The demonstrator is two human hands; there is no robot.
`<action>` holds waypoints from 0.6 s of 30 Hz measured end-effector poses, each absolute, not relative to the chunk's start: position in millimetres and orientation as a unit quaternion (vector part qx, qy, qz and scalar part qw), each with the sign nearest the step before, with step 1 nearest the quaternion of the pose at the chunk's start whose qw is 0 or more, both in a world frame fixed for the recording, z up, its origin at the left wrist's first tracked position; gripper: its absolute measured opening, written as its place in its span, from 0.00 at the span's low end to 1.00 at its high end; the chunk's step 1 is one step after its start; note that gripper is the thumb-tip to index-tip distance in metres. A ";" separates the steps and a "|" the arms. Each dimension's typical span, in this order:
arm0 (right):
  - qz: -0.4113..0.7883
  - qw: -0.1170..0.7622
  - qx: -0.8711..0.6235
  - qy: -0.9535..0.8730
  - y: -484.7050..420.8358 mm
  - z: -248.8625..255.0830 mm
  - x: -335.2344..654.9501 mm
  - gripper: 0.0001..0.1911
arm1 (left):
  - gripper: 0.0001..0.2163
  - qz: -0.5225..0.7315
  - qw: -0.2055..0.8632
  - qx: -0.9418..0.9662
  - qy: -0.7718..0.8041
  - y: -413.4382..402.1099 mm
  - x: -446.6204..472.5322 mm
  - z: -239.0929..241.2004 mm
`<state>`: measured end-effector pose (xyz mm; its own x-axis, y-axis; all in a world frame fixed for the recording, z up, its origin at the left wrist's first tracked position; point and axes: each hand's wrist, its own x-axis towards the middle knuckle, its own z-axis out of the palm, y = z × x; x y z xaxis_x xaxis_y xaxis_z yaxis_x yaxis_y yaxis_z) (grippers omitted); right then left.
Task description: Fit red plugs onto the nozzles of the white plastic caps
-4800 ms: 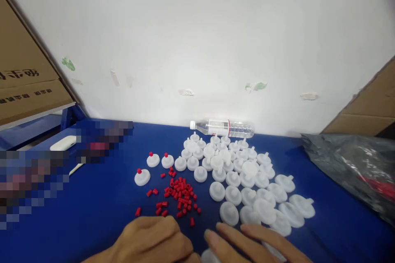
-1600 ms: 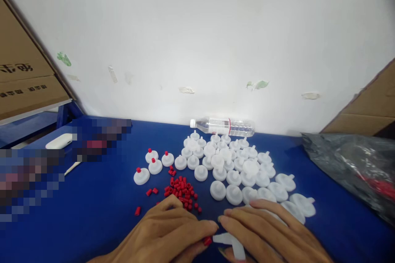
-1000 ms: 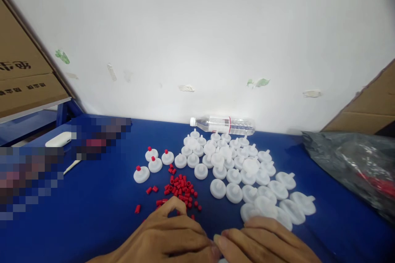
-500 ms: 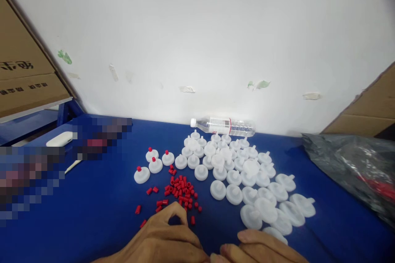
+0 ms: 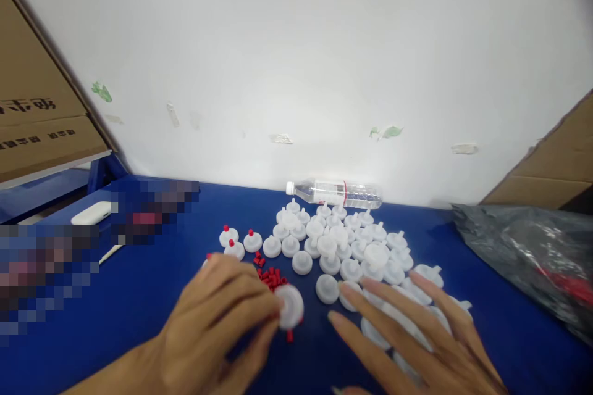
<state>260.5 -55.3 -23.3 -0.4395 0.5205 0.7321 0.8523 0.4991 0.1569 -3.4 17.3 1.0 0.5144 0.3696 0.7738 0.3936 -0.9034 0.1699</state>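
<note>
Left hand (image 5: 217, 321) grip pinches one white disc (image 5: 290, 307) over red caps (image 5: 271, 278) pile; right hand (image 5: 417, 339) spread wide, flat over white discs (image 5: 352, 247). Open blue bench (image 5: 152, 296) on left, black bag (image 5: 532, 253) crowds right edge. Three capped discs (image 5: 236, 241) visible, one bottle (image 5: 336, 193). Half second ago both hands lower, no disc lifted
</note>
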 end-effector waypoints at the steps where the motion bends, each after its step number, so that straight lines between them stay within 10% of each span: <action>1: -0.273 0.307 -0.432 -0.802 -52.6 -22.2 264.4 0.15 | 0.11 -0.424 0.056 -0.873 -0.234 25.4 -6.6 9.1; 8: -0.319 0.212 -0.422 -0.821 -46.9 -16.6 280.7 0.19 | 0.04 -0.343 0.133 -0.873 -0.320 62.4 -22.5 19.2; 18: -0.233 0.334 -0.484 -0.775 -44.7 -27.9 258.4 0.20 | 0.08 -0.266 0.103 -0.885 -0.368 62.4 -20.0 11.5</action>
